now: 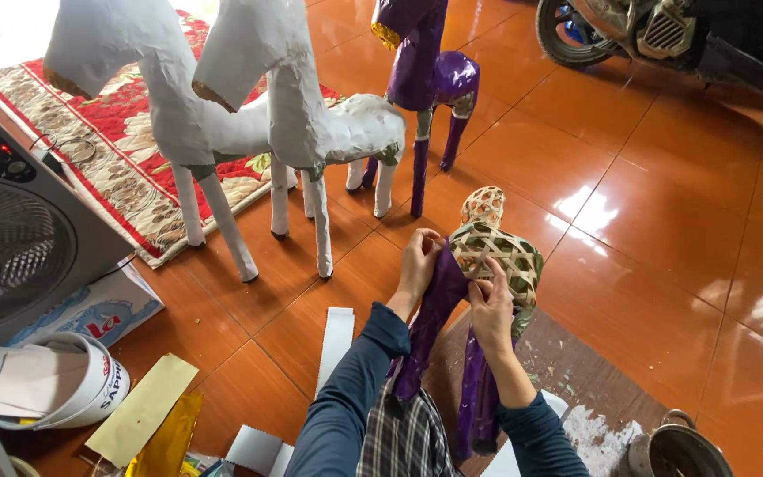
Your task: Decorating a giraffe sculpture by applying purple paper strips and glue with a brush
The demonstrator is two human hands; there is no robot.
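A woven bamboo animal frame (pixel 498 250) stands in front of me, partly covered with shiny purple paper (pixel 434 322). My left hand (pixel 419 262) presses the purple paper against the frame's near side. My right hand (pixel 490 309) pinches the paper's edge on the frame's body. Both arms wear dark blue sleeves. The frame's purple-wrapped legs (pixel 477 402) hang down by my lap.
Two white paper-covered animal figures (pixel 258 115) and a purple one (pixel 426 71) stand on the orange tiled floor (pixel 664 230). A red patterned rug (pixel 125 150), a box fan (pixel 11 238), a white bucket (pixel 72 380), paper strips (pixel 336 340), a metal pot (pixel 677 450) and a motorbike (pixel 664 31) surround me.
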